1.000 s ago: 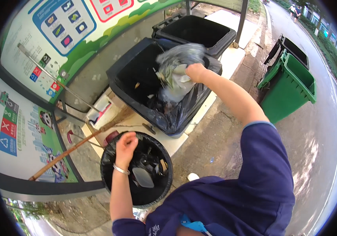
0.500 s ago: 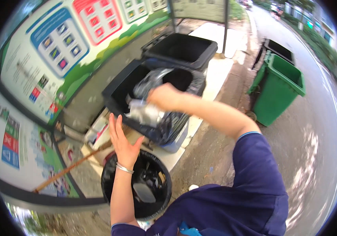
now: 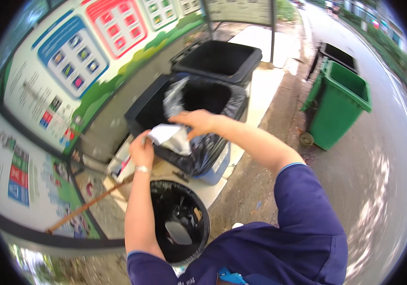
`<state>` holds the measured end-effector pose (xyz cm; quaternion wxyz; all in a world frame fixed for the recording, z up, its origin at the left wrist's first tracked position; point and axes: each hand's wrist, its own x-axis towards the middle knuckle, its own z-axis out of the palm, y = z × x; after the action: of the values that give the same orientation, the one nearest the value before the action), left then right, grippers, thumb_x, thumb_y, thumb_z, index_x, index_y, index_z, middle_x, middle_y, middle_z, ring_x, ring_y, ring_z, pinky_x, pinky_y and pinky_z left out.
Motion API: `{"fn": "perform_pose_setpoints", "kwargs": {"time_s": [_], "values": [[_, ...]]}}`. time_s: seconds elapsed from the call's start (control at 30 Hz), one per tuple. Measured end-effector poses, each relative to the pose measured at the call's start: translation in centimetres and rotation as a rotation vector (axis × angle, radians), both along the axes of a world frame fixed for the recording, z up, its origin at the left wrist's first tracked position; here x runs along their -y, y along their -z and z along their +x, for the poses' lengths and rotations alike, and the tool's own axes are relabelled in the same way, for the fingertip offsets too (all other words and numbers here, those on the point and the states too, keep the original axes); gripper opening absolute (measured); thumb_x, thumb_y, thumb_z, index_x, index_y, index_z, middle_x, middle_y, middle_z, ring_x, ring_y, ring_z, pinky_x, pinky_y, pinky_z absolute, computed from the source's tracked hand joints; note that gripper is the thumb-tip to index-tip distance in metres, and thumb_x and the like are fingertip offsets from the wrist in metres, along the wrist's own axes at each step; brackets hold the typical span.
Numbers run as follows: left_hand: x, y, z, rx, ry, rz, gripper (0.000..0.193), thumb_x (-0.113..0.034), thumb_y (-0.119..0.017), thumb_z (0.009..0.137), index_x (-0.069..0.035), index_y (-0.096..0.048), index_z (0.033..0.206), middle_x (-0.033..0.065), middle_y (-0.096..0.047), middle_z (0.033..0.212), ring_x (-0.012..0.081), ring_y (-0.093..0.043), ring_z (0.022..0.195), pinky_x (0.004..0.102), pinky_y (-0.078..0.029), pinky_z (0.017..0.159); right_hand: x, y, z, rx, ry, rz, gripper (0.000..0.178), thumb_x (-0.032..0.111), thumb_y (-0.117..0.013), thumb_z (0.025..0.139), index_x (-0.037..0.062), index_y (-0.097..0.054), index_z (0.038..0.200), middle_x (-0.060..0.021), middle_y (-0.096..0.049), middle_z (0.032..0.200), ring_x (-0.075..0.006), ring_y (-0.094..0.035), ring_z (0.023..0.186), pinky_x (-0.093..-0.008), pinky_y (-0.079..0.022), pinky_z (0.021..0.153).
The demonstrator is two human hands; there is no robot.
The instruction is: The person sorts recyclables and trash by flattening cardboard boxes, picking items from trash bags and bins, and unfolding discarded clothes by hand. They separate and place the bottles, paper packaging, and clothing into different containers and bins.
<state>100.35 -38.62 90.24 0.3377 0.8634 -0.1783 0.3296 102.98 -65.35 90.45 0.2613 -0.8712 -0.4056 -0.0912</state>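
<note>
A crumpled white packet (image 3: pixel 171 137), perhaps paper or plastic, is held between my two hands over the near rim of a black bin lined with a black bag (image 3: pixel 206 152). My left hand (image 3: pixel 141 151) pinches its left end. From the right, my right hand (image 3: pixel 199 122) curves over its other side, thumb and fingers around it. A piece of clear, greyish plastic film (image 3: pixel 177 97) stands up behind my right fingers, inside the bin. Below my hands is a round black bucket (image 3: pixel 202 209) with mixed rubbish in it, including a flat grey piece (image 3: pixel 178 232).
A second open black bin (image 3: pixel 246 66) stands behind. Across the kerb, on the road, are a green wheeled bin (image 3: pixel 334 114) and a dark bin (image 3: pixel 341 56). An illustrated board (image 3: pixel 113 85) lines the left side, and a wooden stick (image 3: pixel 87 205) slants near the bucket.
My left hand has gone from spread fingers to gripping the white packet. My right hand, blurred in a fist before, has lowered onto the packet with its fingers more extended.
</note>
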Motion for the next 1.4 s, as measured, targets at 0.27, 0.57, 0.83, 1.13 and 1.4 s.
{"fn": "perform_pose_setpoints", "kwargs": {"time_s": [0.27, 0.57, 0.83, 1.13, 1.4], "values": [[-5.3, 2.2, 2.5, -0.122, -0.317, -0.355, 0.024, -0.017, -0.07, 0.078, 0.006, -0.068, 0.084, 0.0183, -0.069, 0.074, 0.0249, -0.067, 0.07, 0.0353, -0.05, 0.067, 4.4, 3.8, 8.2, 0.174, 0.689, -0.205, 0.012, 0.016, -0.063, 0.072, 0.0102, -0.067, 0.082, -0.0117, -0.066, 0.085, -0.0311, -0.065, 0.08, -0.0435, -0.053, 0.068], [-12.0, 4.5, 1.6, -0.337, -0.216, -1.04, 0.034, 0.0, -0.071, 0.077, 0.013, -0.059, 0.107, 0.0147, -0.065, 0.104, 0.0235, -0.063, 0.09, 0.034, -0.05, 0.079, 5.2, 7.8, 9.2, -0.036, 0.723, -0.455, 0.038, 0.01, -0.066, 0.071, 0.0038, -0.059, 0.108, -0.0176, -0.064, 0.106, -0.0328, -0.065, 0.095, -0.0411, -0.053, 0.08], [-8.1, 5.4, -0.8, -0.348, -0.1, -1.072, 0.034, -0.002, -0.07, 0.079, 0.009, -0.06, 0.11, 0.0102, -0.066, 0.106, 0.0188, -0.063, 0.093, 0.0301, -0.049, 0.083, -7.1, 6.8, 6.5, -0.117, 0.176, 0.229, 0.074, 0.03, -0.079, 0.065, 0.0069, -0.048, 0.128, -0.0193, -0.059, 0.117, -0.0355, -0.057, 0.107, -0.0395, -0.046, 0.091], [-17.7, 6.0, -12.5, -0.147, -0.267, -1.168, 0.029, -0.001, -0.072, 0.079, 0.009, -0.064, 0.105, 0.009, -0.067, 0.101, 0.0168, -0.063, 0.088, 0.0299, -0.049, 0.078, 4.3, 13.4, 12.4, 0.227, 0.464, -0.312, 0.021, 0.012, -0.057, 0.082, 0.0086, -0.066, 0.1, -0.0158, -0.068, 0.089, -0.0339, -0.065, 0.092, -0.0423, -0.051, 0.081], [-24.1, 18.8, -38.7, -0.132, -0.818, -1.335, 0.039, -0.006, -0.071, 0.08, 0.01, -0.058, 0.114, 0.0122, -0.063, 0.113, 0.0195, -0.062, 0.096, 0.0328, -0.051, 0.082, -8.1, 5.6, -0.9, 0.489, 0.178, 0.21, 0.017, 0.017, -0.072, 0.079, 0.0048, -0.062, 0.072, -0.0098, -0.065, 0.078, -0.0302, -0.061, 0.076, -0.0381, -0.048, 0.069]]}}
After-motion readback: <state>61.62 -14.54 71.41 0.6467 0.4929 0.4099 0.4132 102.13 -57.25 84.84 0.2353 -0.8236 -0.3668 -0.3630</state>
